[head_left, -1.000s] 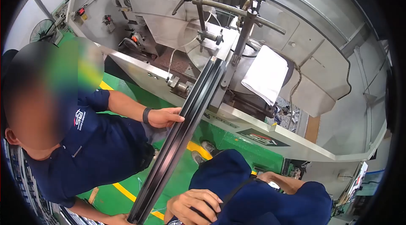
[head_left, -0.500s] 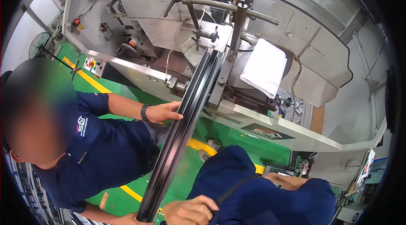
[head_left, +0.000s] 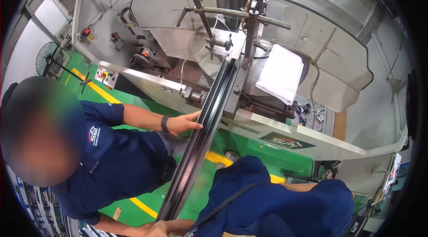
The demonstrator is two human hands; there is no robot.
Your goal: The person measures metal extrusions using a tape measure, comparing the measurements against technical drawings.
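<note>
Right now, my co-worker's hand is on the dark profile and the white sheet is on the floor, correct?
Wrong spot: the head view shows the white sheet on the machine; the co-worker's hand is indeed on the dark profile.

Navy shirt (head_left: 290,208), thin dark strap (head_left: 228,198) across; greyish shoes (head_left: 231,156), seemingly scuffed.

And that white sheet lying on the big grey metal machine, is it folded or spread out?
Folded: the white sheet forms a compact, rough rectangle on the machine, with stacked layers along its right edge.
</note>
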